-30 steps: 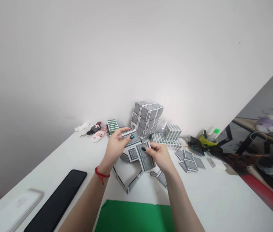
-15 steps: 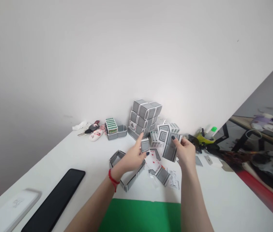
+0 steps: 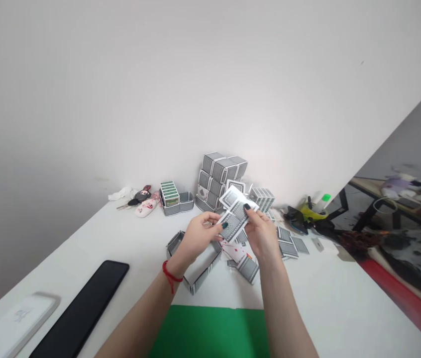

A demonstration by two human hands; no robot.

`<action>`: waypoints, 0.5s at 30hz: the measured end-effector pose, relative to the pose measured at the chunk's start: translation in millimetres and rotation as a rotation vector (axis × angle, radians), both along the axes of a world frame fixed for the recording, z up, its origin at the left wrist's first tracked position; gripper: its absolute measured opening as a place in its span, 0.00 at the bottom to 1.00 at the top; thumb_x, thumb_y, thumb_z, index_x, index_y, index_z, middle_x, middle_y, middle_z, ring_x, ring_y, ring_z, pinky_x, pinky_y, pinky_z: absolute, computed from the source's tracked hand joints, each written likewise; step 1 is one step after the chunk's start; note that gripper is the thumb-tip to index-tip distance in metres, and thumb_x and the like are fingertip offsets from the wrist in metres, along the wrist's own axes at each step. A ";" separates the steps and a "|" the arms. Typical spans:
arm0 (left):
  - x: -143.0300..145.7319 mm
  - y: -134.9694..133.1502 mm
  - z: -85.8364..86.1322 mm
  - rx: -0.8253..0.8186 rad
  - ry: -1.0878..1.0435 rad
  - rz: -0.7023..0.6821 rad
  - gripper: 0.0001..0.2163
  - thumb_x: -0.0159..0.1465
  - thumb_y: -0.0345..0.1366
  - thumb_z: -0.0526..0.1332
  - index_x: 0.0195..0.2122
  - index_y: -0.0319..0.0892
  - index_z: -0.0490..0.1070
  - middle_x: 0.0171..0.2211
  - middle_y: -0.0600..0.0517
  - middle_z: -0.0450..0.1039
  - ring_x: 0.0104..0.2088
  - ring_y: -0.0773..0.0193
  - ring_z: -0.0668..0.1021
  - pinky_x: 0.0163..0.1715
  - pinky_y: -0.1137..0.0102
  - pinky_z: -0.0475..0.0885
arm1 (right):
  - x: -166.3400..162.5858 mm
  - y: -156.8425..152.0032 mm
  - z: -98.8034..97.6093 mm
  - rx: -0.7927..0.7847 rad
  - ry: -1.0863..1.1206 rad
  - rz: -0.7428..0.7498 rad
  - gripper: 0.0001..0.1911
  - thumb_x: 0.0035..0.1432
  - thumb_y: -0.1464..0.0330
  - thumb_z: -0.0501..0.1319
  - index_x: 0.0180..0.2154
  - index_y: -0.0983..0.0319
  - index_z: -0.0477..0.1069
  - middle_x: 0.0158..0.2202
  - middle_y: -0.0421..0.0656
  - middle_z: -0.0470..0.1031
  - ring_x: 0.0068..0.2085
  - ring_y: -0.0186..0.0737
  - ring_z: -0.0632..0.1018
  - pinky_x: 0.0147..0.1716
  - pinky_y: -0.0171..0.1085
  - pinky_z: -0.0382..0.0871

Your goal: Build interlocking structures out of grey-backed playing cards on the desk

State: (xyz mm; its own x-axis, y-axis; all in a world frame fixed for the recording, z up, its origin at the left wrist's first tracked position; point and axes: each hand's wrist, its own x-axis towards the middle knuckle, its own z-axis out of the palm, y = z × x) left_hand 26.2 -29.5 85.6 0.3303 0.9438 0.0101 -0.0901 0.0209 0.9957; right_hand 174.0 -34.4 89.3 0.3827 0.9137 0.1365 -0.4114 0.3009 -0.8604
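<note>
Left hand (image 3: pixel 197 237) and right hand (image 3: pixel 264 237), close together, pinch grey-and-white patterned rectangular playing cards (image 3: pixel 235 219) above a white counter (image 3: pixel 143 293).

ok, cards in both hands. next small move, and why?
Probably square up the held cards: they stick out at different angles, and the left grip has their near-left end while the right grip pinches the opposite side, so aligning them looks manageable.

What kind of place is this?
Probably a room in somebody's home. I can see a white table, folded playing cards and a keychain trinket.
</note>
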 end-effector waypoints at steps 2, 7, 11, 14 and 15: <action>-3.2 1.5 4.1 -0.017 -0.031 0.011 0.14 0.50 0.39 0.66 0.35 0.38 0.70 0.31 0.49 0.72 0.29 0.65 0.75 0.32 0.68 0.74 | 12.1 -1.5 -0.3 -0.026 -0.039 0.061 0.14 0.40 0.61 0.69 0.27 0.63 0.73 0.31 0.46 0.77 0.35 0.43 0.76 0.36 0.41 0.72; -16.6 8.7 9.2 -0.010 -0.082 0.103 0.12 0.47 0.40 0.67 0.28 0.38 0.71 0.26 0.52 0.74 0.28 0.66 0.75 0.30 0.71 0.71 | 63.9 -5.7 -10.6 -0.268 -0.354 -0.086 0.16 0.44 0.56 0.64 0.24 0.64 0.74 0.31 0.47 0.77 0.31 0.40 0.74 0.33 0.41 0.72; -24.2 12.3 10.2 0.013 -0.141 0.126 0.13 0.49 0.43 0.66 0.29 0.38 0.72 0.29 0.50 0.75 0.28 0.65 0.75 0.26 0.73 0.69 | 90.7 -7.3 -20.4 -0.681 -1.190 -0.027 0.14 0.47 0.58 0.61 0.21 0.61 0.73 0.21 0.43 0.74 0.28 0.44 0.75 0.28 0.39 0.66; -26.2 13.9 8.9 -0.033 -0.179 0.090 0.15 0.50 0.45 0.66 0.31 0.38 0.73 0.29 0.50 0.76 0.25 0.66 0.75 0.24 0.72 0.69 | 90.3 -5.7 -29.9 -0.841 -1.479 0.056 0.11 0.38 0.62 0.66 0.16 0.61 0.70 0.20 0.46 0.74 0.31 0.49 0.76 0.30 0.41 0.65; -26.5 14.5 8.0 -0.043 -0.184 0.085 0.15 0.50 0.45 0.66 0.31 0.38 0.73 0.29 0.50 0.76 0.24 0.66 0.75 0.24 0.72 0.69 | 87.1 -4.5 -34.3 -0.866 -1.509 0.081 0.11 0.33 0.63 0.68 0.14 0.61 0.69 0.20 0.47 0.74 0.32 0.50 0.76 0.31 0.41 0.65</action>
